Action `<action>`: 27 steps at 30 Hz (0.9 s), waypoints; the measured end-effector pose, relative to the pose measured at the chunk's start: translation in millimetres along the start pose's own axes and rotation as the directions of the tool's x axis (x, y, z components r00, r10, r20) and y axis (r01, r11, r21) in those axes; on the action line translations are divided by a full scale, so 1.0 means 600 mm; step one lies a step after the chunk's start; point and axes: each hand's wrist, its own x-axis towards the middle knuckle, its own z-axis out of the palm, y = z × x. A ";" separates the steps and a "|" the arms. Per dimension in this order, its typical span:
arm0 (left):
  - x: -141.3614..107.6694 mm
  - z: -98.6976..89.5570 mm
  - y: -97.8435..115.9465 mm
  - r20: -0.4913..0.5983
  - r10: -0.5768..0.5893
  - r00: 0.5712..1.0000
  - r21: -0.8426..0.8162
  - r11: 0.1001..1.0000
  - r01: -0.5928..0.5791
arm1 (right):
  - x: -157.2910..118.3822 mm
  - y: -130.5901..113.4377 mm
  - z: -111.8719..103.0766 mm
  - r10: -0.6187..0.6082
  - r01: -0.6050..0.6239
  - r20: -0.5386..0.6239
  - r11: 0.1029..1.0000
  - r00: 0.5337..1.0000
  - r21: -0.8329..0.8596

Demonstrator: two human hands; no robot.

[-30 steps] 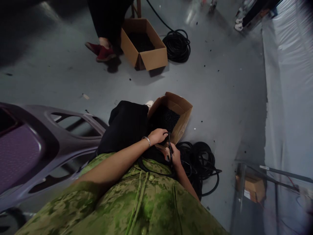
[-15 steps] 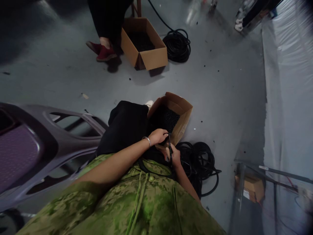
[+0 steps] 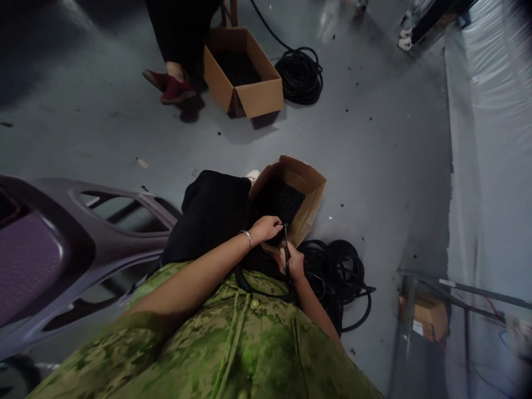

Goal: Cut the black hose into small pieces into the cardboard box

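My left hand (image 3: 267, 228), with a bracelet at the wrist, has thumb and fingers pinched at a small dark piece (image 3: 284, 225) over the box's near edge. Closed around a length of black tubing (image 3: 266, 292), my right hand (image 3: 295, 262) is just below and to the right. That tubing loops across my lap and up through the right hand. A thin, greyish length rises from this hand towards the left fingertips; its kind is unclear. Something orange-red (image 3: 282, 264) shows beside the right palm, mostly hidden. The cardboard box (image 3: 312, 208) in front holds many small black pieces (image 3: 286, 200).
Coiled black tubing (image 3: 343, 263) lies right of my hands. Ahead are a second cardboard box (image 3: 260, 100), another coil (image 3: 300, 76) and a person's red shoes (image 3: 177, 90). A purple-grey chair (image 3: 75, 221) stands left. At right are a metal frame (image 3: 457, 288) and small carton (image 3: 428, 316).
My left fingertips have drawn slightly left, away from the upright length above my right hand. My right hand stays nearly in place, and the whole view has shifted slightly.
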 end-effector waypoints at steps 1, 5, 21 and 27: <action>-0.001 -0.001 0.001 -0.005 -0.017 1.000 0.001 1.000 0.017 | 0.000 -0.002 0.000 0.011 -0.012 0.008 1.000 1.000 0.007; -0.005 -0.004 -0.001 -0.016 -0.054 0.998 -0.036 0.998 0.053 | 0.000 -0.012 -0.006 0.057 -0.059 0.045 0.998 0.997 0.032; -0.006 0.001 0.009 0.127 -0.070 0.989 -0.122 0.989 0.085 | -0.001 -0.026 -0.036 0.131 -0.140 0.156 0.989 0.979 0.052; 0.001 0.003 0.004 0.130 -0.089 0.987 -0.098 0.990 0.102 | 0.004 -0.018 -0.015 0.133 -0.138 0.094 0.989 0.987 0.047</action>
